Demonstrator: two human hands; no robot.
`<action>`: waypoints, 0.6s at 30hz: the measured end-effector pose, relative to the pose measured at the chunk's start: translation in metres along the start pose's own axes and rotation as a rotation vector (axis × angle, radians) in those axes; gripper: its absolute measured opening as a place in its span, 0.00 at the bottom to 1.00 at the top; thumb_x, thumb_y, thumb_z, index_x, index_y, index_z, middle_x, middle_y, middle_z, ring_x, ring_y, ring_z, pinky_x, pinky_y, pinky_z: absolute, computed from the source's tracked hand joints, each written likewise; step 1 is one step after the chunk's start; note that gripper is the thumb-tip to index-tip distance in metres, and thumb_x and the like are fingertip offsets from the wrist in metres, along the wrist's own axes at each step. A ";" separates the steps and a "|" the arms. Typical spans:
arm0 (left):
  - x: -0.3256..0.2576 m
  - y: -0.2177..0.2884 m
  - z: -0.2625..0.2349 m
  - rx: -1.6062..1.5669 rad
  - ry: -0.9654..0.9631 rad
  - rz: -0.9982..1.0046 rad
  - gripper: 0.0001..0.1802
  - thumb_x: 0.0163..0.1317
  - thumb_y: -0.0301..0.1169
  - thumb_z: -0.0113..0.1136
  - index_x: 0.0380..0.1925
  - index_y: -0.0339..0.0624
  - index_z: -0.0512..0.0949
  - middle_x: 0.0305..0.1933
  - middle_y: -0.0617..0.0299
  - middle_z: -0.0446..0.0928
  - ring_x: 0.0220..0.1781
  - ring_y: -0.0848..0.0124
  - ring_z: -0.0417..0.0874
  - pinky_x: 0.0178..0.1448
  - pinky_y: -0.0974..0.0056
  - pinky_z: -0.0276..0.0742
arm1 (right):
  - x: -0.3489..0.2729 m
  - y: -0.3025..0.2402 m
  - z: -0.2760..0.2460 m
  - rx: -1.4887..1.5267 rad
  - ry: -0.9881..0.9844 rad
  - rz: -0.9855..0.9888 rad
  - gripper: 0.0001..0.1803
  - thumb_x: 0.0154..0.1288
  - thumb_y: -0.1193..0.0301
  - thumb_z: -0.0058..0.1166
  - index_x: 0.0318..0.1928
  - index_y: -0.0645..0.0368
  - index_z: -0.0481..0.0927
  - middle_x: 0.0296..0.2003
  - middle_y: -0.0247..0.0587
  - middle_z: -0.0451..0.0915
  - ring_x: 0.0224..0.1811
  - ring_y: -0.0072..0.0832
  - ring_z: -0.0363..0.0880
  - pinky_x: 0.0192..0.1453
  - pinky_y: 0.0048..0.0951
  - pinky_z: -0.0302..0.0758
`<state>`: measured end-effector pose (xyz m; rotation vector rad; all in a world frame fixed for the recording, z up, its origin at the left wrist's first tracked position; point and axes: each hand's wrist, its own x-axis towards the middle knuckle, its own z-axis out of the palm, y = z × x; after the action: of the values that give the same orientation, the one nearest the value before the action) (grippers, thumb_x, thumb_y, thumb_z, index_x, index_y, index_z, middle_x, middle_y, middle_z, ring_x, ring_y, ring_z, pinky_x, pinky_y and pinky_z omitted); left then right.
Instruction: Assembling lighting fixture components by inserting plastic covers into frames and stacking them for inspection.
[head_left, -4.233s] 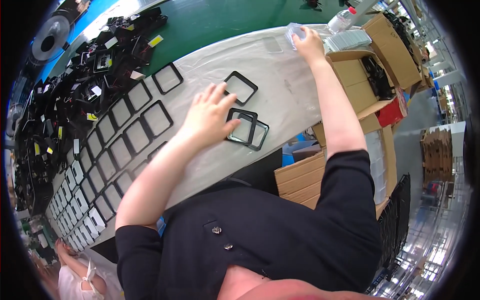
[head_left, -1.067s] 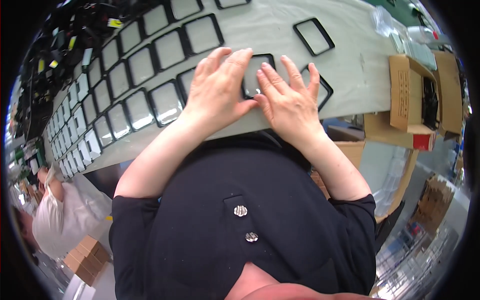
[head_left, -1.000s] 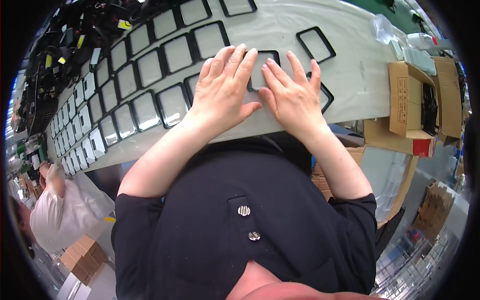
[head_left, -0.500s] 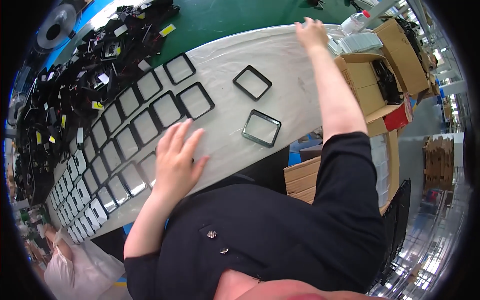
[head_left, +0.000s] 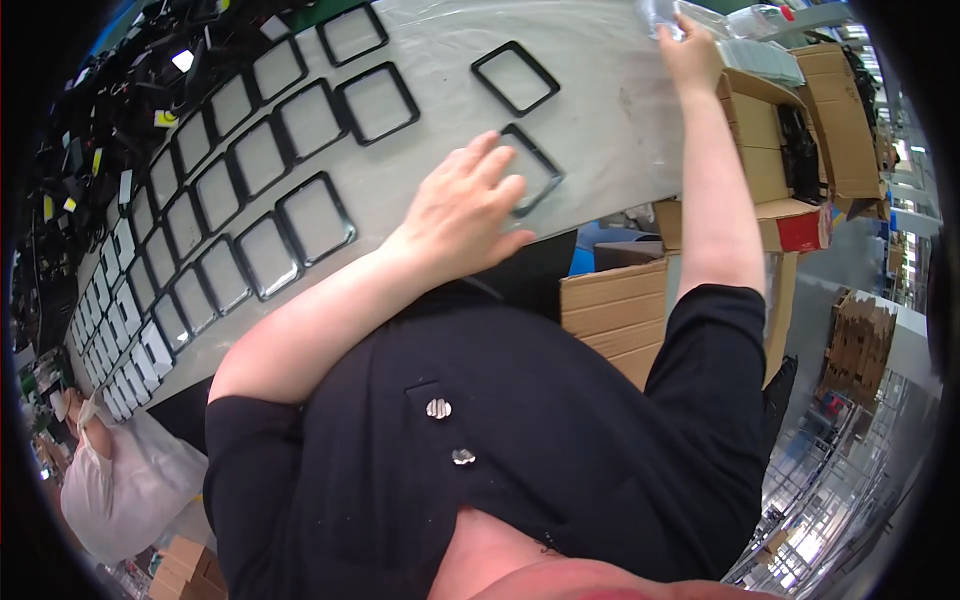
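1. Two bare hands are at work over one long table covered in pale grey sheeting (head_left: 620,130)
2. The left hand (head_left: 460,205) is over one black rectangular frame with rounded corners (head_left: 542,157), near the table's front edge; its fingers are slightly apart, its thumb held away, and whether they touch the frame I cannot tell
3. The right hand (head_left: 692,62) reaches to the far right, thumb and forefinger at one piece of clear plastic (head_left: 655,15); whether they are clamped on it I cannot tell
4. One second black frame (head_left: 538,66) lies flat by itself, beyond the first
5. To the left, similar frames lie in three rows: five in the nearest row (head_left: 340,205); the others run too small to count
6. Past them, three rows of small white pieces (head_left: 122,310) continue, too crowded to number
7. Beside the right hand are one clear bottle with a red cap (head_left: 755,22) and one stack of pale, thin sheets (head_left: 762,62)
8. One co-worker in white (head_left: 130,480) is at far left
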<state>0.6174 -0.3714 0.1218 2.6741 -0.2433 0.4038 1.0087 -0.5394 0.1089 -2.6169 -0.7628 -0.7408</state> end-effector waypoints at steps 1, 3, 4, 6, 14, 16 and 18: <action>-0.005 -0.004 -0.004 0.008 -0.005 -0.037 0.24 0.48 0.44 0.71 0.36 0.36 0.76 0.58 0.47 0.71 0.68 0.49 0.66 0.65 0.53 0.67 | -0.008 -0.013 -0.007 -0.045 0.032 -0.053 0.26 0.56 0.51 0.60 0.50 0.52 0.83 0.46 0.45 0.83 0.50 0.39 0.80 0.56 0.38 0.75; -0.018 -0.011 -0.015 0.024 -0.028 -0.107 0.22 0.48 0.40 0.71 0.34 0.35 0.76 0.58 0.47 0.71 0.68 0.52 0.66 0.65 0.54 0.68 | -0.020 -0.021 -0.008 -0.078 0.072 -0.065 0.28 0.54 0.46 0.62 0.47 0.54 0.83 0.52 0.48 0.79 0.59 0.42 0.73 0.64 0.40 0.69; -0.022 -0.011 -0.019 0.029 -0.015 -0.130 0.21 0.49 0.40 0.71 0.34 0.35 0.76 0.59 0.48 0.70 0.68 0.52 0.66 0.65 0.54 0.67 | -0.021 -0.021 -0.007 -0.070 0.081 -0.054 0.29 0.54 0.47 0.62 0.49 0.55 0.82 0.53 0.47 0.78 0.59 0.43 0.72 0.64 0.40 0.69; -0.031 -0.009 -0.027 0.063 0.029 -0.187 0.25 0.47 0.38 0.72 0.42 0.38 0.75 0.62 0.50 0.69 0.68 0.51 0.66 0.66 0.53 0.66 | -0.017 -0.026 -0.007 -0.030 0.057 -0.032 0.29 0.55 0.47 0.60 0.50 0.54 0.80 0.53 0.45 0.78 0.60 0.40 0.72 0.62 0.40 0.69; -0.045 -0.003 -0.030 0.094 0.069 -0.288 0.40 0.46 0.40 0.69 0.59 0.38 0.67 0.59 0.48 0.70 0.63 0.52 0.69 0.65 0.54 0.67 | -0.004 -0.027 -0.014 -0.347 0.145 -0.134 0.14 0.60 0.53 0.57 0.40 0.45 0.84 0.34 0.39 0.85 0.37 0.37 0.84 0.44 0.39 0.77; -0.044 -0.007 -0.027 0.063 0.116 -0.287 0.40 0.48 0.39 0.67 0.61 0.36 0.65 0.59 0.46 0.70 0.62 0.51 0.70 0.65 0.56 0.67 | 0.000 -0.024 -0.025 -0.262 0.303 -0.252 0.12 0.61 0.55 0.56 0.39 0.45 0.85 0.33 0.40 0.85 0.35 0.39 0.84 0.41 0.39 0.78; -0.046 -0.011 -0.025 0.061 0.133 -0.302 0.41 0.50 0.38 0.66 0.63 0.35 0.62 0.61 0.44 0.68 0.63 0.51 0.69 0.67 0.55 0.66 | -0.014 -0.044 -0.055 -0.186 0.394 -0.389 0.07 0.60 0.61 0.59 0.37 0.45 0.85 0.31 0.37 0.85 0.32 0.38 0.83 0.38 0.36 0.78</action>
<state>0.5708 -0.3457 0.1252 2.6701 0.2143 0.4958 0.9517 -0.5330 0.1529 -2.3753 -1.1335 -1.4457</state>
